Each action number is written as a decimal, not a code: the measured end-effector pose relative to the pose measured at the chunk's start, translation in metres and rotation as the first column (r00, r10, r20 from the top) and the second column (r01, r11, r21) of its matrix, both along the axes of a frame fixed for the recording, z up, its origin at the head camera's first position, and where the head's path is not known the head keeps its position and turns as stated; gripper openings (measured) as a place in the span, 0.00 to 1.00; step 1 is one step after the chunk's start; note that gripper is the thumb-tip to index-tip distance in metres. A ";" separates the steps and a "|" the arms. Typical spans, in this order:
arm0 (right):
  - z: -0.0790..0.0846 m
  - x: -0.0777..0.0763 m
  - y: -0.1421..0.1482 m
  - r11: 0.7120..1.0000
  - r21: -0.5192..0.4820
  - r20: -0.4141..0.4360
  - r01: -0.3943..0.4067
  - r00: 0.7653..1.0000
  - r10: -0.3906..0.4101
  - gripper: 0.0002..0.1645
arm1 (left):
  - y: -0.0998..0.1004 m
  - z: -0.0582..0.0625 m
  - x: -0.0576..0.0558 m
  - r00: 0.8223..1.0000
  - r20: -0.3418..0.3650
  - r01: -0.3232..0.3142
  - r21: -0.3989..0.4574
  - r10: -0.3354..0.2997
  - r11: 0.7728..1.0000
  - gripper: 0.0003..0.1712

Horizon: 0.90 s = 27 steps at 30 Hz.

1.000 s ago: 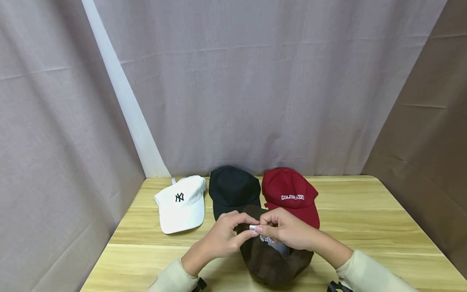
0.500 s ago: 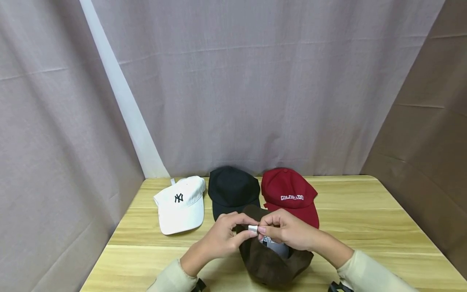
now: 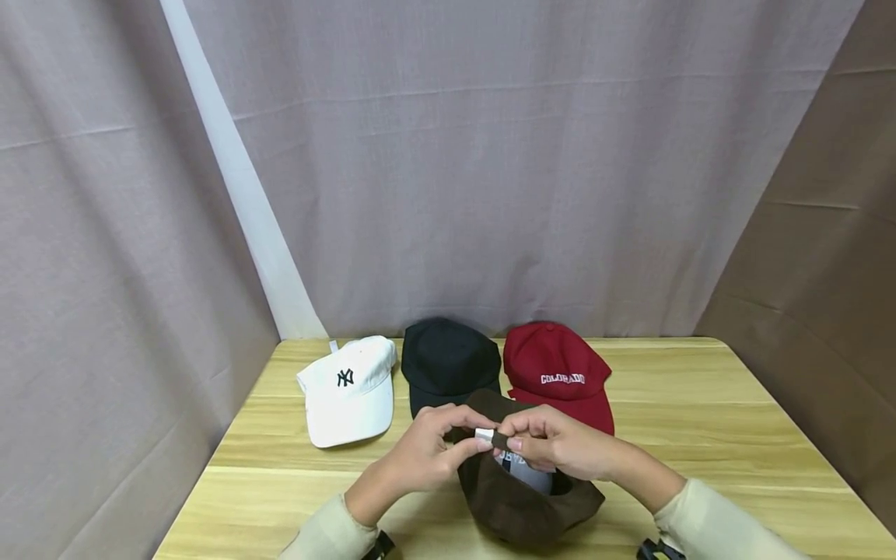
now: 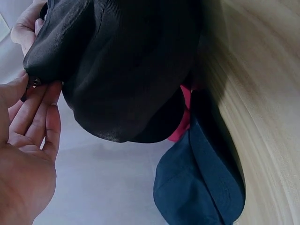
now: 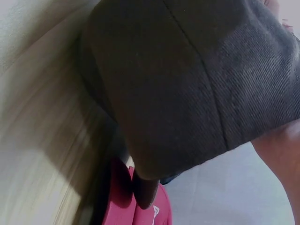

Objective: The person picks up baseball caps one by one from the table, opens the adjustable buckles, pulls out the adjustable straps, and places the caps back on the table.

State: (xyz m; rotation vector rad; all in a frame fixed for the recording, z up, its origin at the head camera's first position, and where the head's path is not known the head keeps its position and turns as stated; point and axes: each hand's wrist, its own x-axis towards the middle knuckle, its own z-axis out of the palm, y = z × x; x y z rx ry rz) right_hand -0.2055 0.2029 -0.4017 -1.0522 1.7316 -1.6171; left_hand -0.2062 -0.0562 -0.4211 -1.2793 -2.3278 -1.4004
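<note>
A brown cap is upturned at the table's front, its opening towards me and lettering visible on the pale inside. My left hand pinches a small silvery buckle between thumb and index finger. Just to its right, my right hand pinches the short brown strap that meets the buckle. In the left wrist view the cap's dark crown fills the upper middle, beside the left fingers. The crown hides most of the right hand in the right wrist view.
Behind the brown cap, a white cap, a black cap and a red cap stand in a row on the wooden table. A grey curtain hangs along the back edge.
My right hand has shifted slightly right, away from the buckle. More of the brown strap now shows between the buckle and the right fingers. The left hand has barely moved.
</note>
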 end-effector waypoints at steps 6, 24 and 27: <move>0.000 -0.002 0.002 1.000 0.012 -0.018 0.001 1.000 -0.001 0.12 | 0.001 0.000 -0.001 1.000 -0.006 0.007 0.004 -0.007 1.000 0.10; 0.014 0.008 -0.015 0.946 0.171 -0.247 0.275 0.942 -0.229 0.18 | 0.003 0.001 0.000 0.997 -0.071 -0.043 -0.033 0.040 0.999 0.10; 0.013 0.008 -0.014 0.950 0.148 -0.260 0.274 0.938 -0.230 0.17 | 0.004 -0.001 0.000 0.996 -0.078 -0.046 -0.022 0.044 0.999 0.10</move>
